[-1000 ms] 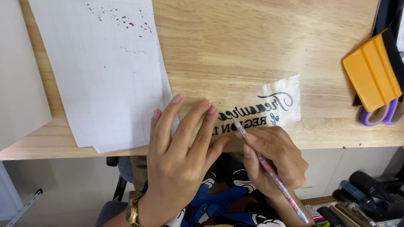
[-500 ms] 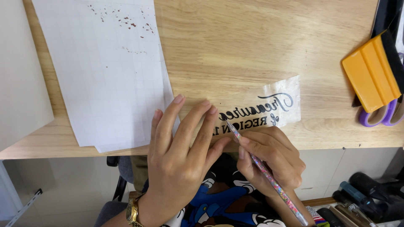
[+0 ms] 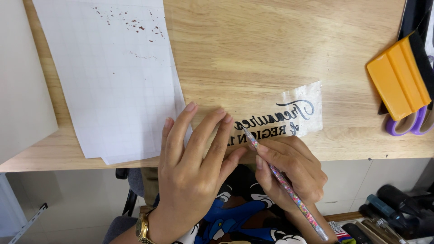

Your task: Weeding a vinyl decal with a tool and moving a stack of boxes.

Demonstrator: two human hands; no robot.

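While the left hand lies flat with fingers spread on the clear decal sheet at the wooden tabletop's near edge, the right hand pinches a glittery pen tool, tip on the sheet's black lettering, beside white grid paper.

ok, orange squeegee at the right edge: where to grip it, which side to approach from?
Grip the orange squeegee across its broad flat faces near the middle, coming from the left. Its right side lies against a black strip, and its lower end rests over purple scissor handles.
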